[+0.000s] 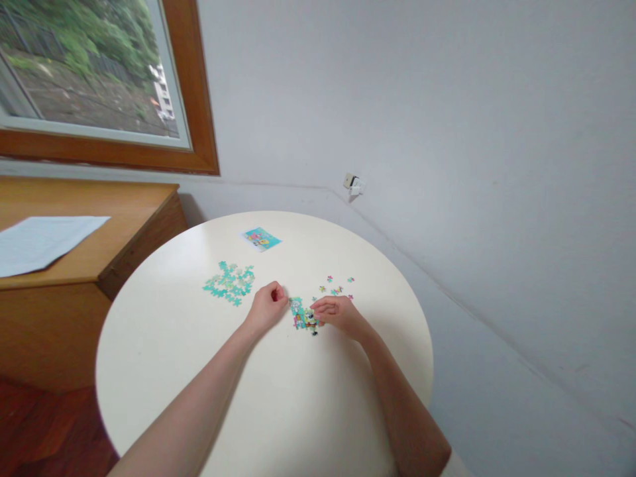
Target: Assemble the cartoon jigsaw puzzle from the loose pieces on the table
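Observation:
A small joined patch of colourful jigsaw pieces (301,314) lies on the round cream table (199,371) between my hands. My left hand (268,306) rests just left of it, its fingers curled in a loose fist pinching something too small to name. My right hand (338,311) lies at the patch's right edge, fingers bent and pressed on the pieces there. A loose heap of teal pieces (230,282) sits to the left. Several stray pieces (336,287) lie just beyond my right hand.
A small picture card (261,239) lies at the table's far side. A wooden cabinet (124,225) with a sheet of paper (44,242) stands at the left under a window (89,73). Grey walls meet in a corner behind; a wall socket (354,183) sits there.

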`<state>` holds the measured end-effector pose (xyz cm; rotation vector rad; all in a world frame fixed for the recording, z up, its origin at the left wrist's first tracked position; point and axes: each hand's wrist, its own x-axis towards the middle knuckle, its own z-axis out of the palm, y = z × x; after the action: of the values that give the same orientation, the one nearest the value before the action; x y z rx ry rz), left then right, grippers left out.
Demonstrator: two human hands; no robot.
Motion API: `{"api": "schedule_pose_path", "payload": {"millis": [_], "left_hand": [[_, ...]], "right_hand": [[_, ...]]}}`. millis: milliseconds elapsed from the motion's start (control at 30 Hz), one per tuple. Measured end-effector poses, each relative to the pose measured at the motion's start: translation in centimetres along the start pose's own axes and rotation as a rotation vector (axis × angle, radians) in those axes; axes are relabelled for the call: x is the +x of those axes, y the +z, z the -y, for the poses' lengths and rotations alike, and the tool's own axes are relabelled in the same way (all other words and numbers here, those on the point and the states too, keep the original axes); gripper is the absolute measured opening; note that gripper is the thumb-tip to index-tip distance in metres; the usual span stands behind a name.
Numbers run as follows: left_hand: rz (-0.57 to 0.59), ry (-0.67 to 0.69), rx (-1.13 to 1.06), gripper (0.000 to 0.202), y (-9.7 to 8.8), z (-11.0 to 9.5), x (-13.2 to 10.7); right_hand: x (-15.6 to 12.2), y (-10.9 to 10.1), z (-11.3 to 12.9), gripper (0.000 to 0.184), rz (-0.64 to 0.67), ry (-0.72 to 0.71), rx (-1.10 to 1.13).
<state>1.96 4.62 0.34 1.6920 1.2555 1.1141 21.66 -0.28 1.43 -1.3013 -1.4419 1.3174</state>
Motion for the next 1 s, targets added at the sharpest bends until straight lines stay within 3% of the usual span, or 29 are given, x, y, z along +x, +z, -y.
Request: {"api": "schedule_pose_path", "payload": {"millis": [433, 667, 1000], "left_hand": [[0.014, 0.002, 0.015, 0.014, -0.06, -0.26, -0.04], [0.024, -0.003, 0.018, 0.011, -0.11, -0.23, -0.02], [0.029, -0.008, 0.023, 0.01, -0.18, -0.44, -0.07]], "right_hand": [[-0.24, 0.5, 0.23, 0.025, 0.09, 0.045, -0.068], [-0.24, 0.33, 0.01, 0.031, 0.13, -0.038, -0.147], [-0.23, 0.43, -0.12, 0.023, 0.155, -0.077, -0.235]]}}
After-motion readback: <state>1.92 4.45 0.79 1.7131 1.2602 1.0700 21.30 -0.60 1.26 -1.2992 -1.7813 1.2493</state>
